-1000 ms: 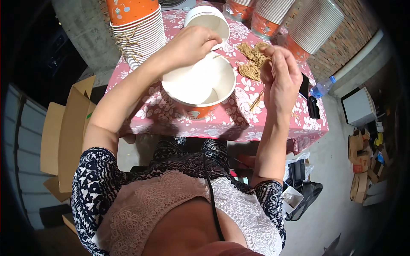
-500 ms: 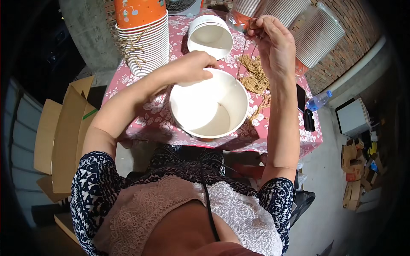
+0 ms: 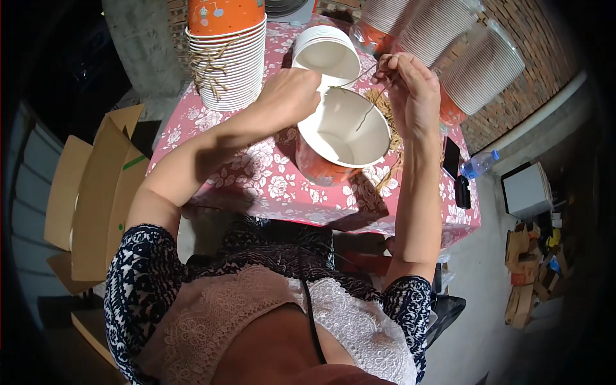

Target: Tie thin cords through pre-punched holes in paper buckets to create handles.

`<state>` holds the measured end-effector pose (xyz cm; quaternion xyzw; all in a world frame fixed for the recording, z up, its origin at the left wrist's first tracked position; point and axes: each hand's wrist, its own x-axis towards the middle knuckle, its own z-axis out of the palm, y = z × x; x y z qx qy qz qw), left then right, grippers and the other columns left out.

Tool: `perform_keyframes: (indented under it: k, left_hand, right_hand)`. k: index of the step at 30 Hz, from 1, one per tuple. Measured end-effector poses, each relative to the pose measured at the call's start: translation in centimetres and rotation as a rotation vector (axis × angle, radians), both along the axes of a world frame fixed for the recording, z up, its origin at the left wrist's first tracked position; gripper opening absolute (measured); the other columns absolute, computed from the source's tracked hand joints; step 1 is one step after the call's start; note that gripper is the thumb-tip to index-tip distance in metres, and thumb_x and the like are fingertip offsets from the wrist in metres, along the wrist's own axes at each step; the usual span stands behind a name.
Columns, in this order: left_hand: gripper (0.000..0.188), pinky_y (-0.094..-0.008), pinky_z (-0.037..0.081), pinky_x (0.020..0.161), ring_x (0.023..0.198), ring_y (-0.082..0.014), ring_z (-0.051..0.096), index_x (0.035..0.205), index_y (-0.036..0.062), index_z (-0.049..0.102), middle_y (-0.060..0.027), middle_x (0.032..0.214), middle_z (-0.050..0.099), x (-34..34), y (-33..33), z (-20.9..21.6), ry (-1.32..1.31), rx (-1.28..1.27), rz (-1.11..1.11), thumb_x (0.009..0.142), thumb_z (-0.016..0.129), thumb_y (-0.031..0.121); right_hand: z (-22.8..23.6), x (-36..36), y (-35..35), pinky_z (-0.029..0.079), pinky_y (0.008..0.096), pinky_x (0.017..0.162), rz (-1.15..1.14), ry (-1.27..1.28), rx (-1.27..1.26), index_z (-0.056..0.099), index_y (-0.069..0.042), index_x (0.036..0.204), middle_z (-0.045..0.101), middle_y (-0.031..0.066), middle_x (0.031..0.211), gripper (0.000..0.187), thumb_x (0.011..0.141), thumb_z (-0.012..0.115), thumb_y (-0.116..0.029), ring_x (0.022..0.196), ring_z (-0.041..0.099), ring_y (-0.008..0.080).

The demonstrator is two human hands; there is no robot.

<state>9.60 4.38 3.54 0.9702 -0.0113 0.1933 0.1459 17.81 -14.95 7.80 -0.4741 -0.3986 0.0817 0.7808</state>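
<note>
The right hand pinches a tan cord between thumb and fingertips, above the far right edge of the bucket. From that pinch one length runs left and slightly down toward the far rim, beside the left hand; another slants down and left, its loose tip over the open mouth. The left hand is curled, back up, at the bucket's left rim; its fingertips are hidden, so I cannot tell what it grasps. The bucket is on the desk between and just nearer than the hands, mouth up, its axis roughly upright, perhaps leaning a little. Beyond the hands, white tubs lie sideways, mouths toward the person. A twine bundle lies beside the right hand, partly covered.
</note>
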Motion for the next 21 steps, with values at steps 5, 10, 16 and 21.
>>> perform_keyframes:
  k: [5, 10, 16, 21]
  left_hand:
    - [0.022, -0.0466, 0.05, 0.084, 0.093, -0.0393, 0.064, 0.095, -0.004, 0.069, -0.024, 0.094, 0.067, 3.4, 0.1, -1.3, -0.331, -0.109, -0.277, 0.079, 0.063, 0.01]
    - [0.022, -0.0441, 0.052, 0.078, 0.086, -0.0367, 0.066, 0.096, -0.0012, 0.072, -0.0216, 0.091, 0.068, 5.1, -0.4, -1.5, -0.341, 0.018, -0.353, 0.082, 0.063, 0.013]
    - [0.015, -0.0481, 0.053, 0.066, 0.066, -0.0395, 0.066, 0.078, 0.0034, 0.073, -0.0225, 0.068, 0.065, 5.0, -0.5, -1.9, -0.289, -0.092, -0.146, 0.08, 0.06, 0.012]
    - [0.017, -0.0485, 0.053, 0.066, 0.07, -0.04, 0.067, 0.078, 0.002, 0.073, -0.0232, 0.071, 0.066, 4.5, -0.8, -1.4, -0.196, 0.024, -0.061, 0.082, 0.062, 0.014]
  right_hand:
    - [-0.2, 0.0, -0.1, 0.051, 0.0303, 0.072, 0.004, 0.014, -0.013, 0.062, 0.002, 0.088, 0.063, 0.0085, 0.085, 0.021, 0.098, 0.052, -0.014, 0.075, 0.06, 0.0165]
    - [0.2, 0.0, -0.3, 0.052, 0.0304, 0.071, 0.027, -0.003, 0.027, 0.062, 0.003, 0.089, 0.064, 0.0082, 0.086, 0.021, 0.099, 0.052, -0.013, 0.076, 0.06, 0.0156]
    - [0.3, 0.0, -0.4, 0.053, 0.0309, 0.072, -0.017, -0.022, 0.074, 0.062, 0.003, 0.088, 0.064, 0.0099, 0.086, 0.022, 0.099, 0.052, -0.013, 0.076, 0.06, 0.0168]
    - [-0.3, 0.0, -0.7, 0.053, 0.032, 0.071, -0.006, 0.0, 0.179, 0.06, 0.004, 0.087, 0.062, 0.0113, 0.084, 0.022, 0.098, 0.051, -0.012, 0.075, 0.059, 0.0177]
